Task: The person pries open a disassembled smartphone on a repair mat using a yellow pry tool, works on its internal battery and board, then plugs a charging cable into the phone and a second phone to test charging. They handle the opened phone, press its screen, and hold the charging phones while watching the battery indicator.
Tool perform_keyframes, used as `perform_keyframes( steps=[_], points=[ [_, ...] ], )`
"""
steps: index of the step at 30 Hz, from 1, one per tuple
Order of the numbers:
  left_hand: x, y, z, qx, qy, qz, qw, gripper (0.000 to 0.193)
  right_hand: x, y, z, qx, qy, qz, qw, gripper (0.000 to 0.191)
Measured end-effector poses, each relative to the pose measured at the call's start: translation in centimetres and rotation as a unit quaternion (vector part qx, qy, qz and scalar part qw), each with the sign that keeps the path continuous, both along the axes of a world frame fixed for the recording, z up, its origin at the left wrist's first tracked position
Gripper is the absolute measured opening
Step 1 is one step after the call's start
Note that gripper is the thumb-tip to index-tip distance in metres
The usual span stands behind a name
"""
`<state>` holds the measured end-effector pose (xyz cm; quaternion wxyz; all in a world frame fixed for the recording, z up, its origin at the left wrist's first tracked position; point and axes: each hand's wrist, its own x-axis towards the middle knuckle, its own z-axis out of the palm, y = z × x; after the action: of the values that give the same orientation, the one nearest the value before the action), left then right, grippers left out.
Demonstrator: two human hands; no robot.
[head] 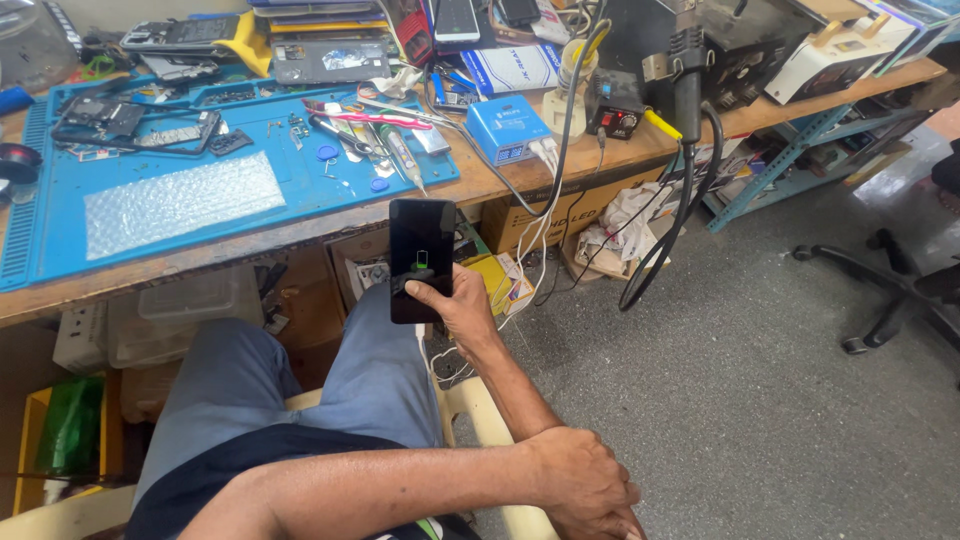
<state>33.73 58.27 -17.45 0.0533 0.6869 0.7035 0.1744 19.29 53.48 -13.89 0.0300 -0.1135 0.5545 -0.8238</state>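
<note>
Currently one black slab smartphone [421, 260], screen showing a green battery icon, sits gripped in the right hand [462, 308], thumb across its face, held above the knee. Left hand [585, 485] clasps the right forearm. One blue silicone work mat [300, 190] on the bench; one small blue box [508, 128] beside it.

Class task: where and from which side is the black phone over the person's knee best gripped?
Grip the black phone by its long edges, lower half, coming from the right and below, as the right hand does. It is a thin flat slab, upright, screen toward the viewer; edges give fingers purchase.
</note>
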Motion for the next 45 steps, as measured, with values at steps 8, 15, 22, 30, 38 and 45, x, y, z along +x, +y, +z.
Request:
perform_keyframes(
  steps=[8,15,22,30,38,45],
  points=[
    [-0.19,0.20,0.03,-0.018,-0.003,-0.009,1.000,0.050,-0.04,-0.02,0.16,0.013,0.009,-0.007,1.000,0.024],
    [0.06,0.17,-0.14,-0.014,0.005,0.000,1.000,0.052,0.00,0.01,0.02,0.002,0.008,-0.002,1.000,0.024],
    [0.15,0.18,-0.16,-0.011,0.014,0.001,1.000,0.055,-0.07,0.03,-0.16,0.003,0.012,-0.003,1.000,0.024],
    [-0.02,0.16,-0.01,-0.021,0.008,-0.004,1.000,0.058,-0.14,0.02,-0.06,-0.002,0.010,-0.002,1.000,0.024],
    [-0.17,0.37,-0.30,-0.026,0.010,-0.019,0.999,0.059,0.11,0.05,0.04,0.019,0.006,-0.009,1.000,0.024],
    [0.13,0.19,-0.39,-0.005,0.005,0.000,1.000,0.059,0.10,-0.01,0.07,0.004,0.007,-0.004,1.000,0.025]
  ],
)
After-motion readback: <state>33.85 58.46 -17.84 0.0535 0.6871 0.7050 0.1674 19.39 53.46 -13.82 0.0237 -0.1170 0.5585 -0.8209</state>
